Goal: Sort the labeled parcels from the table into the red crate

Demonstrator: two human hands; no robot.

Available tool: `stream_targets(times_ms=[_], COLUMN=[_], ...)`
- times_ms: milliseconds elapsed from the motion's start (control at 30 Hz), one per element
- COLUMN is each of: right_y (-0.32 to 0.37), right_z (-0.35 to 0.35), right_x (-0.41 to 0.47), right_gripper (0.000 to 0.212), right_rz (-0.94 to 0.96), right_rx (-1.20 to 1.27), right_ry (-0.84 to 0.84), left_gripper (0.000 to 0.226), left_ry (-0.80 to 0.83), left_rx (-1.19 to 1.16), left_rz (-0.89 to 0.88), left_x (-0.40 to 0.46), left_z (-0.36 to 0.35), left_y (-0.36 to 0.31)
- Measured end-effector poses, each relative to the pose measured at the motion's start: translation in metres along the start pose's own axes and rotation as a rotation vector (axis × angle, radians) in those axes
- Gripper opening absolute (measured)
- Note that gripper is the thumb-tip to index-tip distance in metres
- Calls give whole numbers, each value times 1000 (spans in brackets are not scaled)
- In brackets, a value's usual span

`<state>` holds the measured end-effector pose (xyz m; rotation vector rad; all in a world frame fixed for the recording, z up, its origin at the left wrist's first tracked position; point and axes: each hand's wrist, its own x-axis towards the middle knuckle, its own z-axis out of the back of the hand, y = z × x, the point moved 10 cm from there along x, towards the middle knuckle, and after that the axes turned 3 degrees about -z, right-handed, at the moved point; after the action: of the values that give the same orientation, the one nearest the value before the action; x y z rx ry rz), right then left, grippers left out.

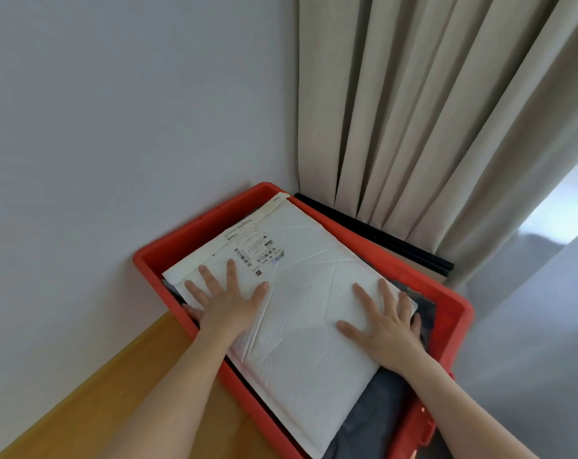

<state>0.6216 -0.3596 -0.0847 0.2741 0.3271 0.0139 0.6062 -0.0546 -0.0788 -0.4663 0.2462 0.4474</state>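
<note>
Head view: you look down into the red crate (195, 233), which sits in the corner against the wall.
White parcel (301, 293): a padded mailer lying flat inside the red crate, on top of everything else in it, its far end near the crate's far corner.
Label (254, 251): printed with barcodes, on the mailer's far-left part, just beyond your left fingertips.
Left hand (224, 303): fingers spread and straight, palm flat on the mailer's left side; it holds nothing.
Right hand (385, 324): likewise spread flat, pressing the mailer's right side near the crate's right wall.
Dark parcels (373, 415): grey, under the mailer; their number is hard to tell.
Curtain (430, 111): beige, hanging behind the crate.
</note>
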Motion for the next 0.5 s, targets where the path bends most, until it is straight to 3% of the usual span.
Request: stream_targets(times_ms=[167, 300, 500], right_y=[-4, 7, 20], right_z=[10, 0, -24], right_x=[-15, -54, -76], right_gripper=[83, 92, 97], right_rz=[-35, -18, 11], right_rx=[-18, 27, 14], right_ry=[5, 96, 217], left_gripper=[94, 96, 89], left_ry=[3, -52, 29], left_rx=[33, 154, 210], left_rz=[-12, -80, -94], left_x=[-9, -36, -52], left_z=[-1, 0, -9], left_y=[-6, -18, -21])
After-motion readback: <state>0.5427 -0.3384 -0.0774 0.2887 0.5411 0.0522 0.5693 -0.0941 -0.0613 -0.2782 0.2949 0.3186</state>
